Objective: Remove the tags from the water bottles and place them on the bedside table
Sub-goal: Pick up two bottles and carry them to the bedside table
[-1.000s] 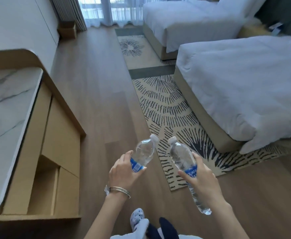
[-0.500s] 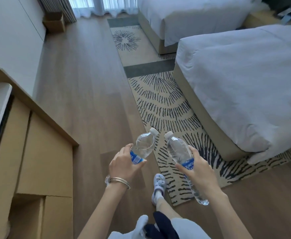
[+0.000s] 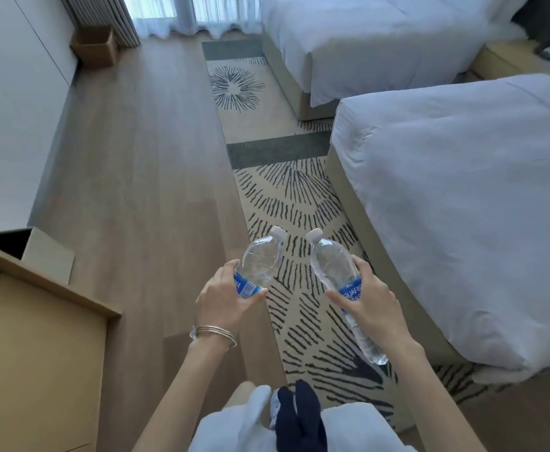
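My left hand [image 3: 223, 300] grips a clear water bottle [image 3: 262, 257] around its blue label, white cap pointing up and away. A second clear water bottle [image 3: 332, 265] with a blue label sits in my right hand [image 3: 369, 306], its cap tilted toward the first bottle and its base [image 3: 373, 352] sticking out below my palm. Both bottles hang at waist height over the floor. The bedside table [image 3: 508, 57] is a tan unit at the far right, between the two beds, with a few small items on it. No separate tags are visible on the bottles.
Two white beds stand on the right, the near bed [image 3: 462, 190] and the far bed [image 3: 358, 37]. A patterned rug [image 3: 286, 197] runs along them over wood flooring. A tan cabinet [image 3: 38, 337] is at the left, a cardboard box [image 3: 95, 45] by the curtains.
The view has moved forward along the room; the cabinet slid back to the lower left and the marble top left the frame. Both hands keep the bottles in the same pose.
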Demonstrator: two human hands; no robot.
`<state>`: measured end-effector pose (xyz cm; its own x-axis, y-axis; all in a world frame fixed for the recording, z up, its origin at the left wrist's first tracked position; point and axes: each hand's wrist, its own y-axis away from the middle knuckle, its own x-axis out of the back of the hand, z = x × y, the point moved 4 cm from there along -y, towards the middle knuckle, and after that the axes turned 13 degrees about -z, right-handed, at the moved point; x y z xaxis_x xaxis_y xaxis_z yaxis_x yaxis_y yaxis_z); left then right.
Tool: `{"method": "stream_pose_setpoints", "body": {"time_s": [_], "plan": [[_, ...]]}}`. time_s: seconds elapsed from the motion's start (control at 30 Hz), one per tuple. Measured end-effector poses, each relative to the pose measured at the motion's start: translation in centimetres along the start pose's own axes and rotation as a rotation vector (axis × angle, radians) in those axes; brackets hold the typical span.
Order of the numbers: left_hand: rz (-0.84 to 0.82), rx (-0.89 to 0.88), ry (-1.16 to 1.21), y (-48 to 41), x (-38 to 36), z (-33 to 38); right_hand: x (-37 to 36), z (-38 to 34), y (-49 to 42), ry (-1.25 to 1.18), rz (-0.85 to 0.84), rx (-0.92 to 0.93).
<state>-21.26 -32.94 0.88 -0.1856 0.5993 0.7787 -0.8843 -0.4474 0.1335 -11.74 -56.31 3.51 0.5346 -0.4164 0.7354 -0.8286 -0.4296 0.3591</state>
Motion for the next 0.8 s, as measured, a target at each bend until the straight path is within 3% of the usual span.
{"method": "stream_pose_setpoints", "body": {"time_s": [0.33, 0.8], "plan": [[-0.049, -0.046, 0.000, -15.6, -0.4, 0.8, 3.1, -1.7, -13.9, -0.003, 0.004, -0.031], [-0.100, -0.165, -0.088, -41.0, 5.2, 2.5, 8.7, -9.9, -34.5, -0.077, 0.102, -0.090]]}}
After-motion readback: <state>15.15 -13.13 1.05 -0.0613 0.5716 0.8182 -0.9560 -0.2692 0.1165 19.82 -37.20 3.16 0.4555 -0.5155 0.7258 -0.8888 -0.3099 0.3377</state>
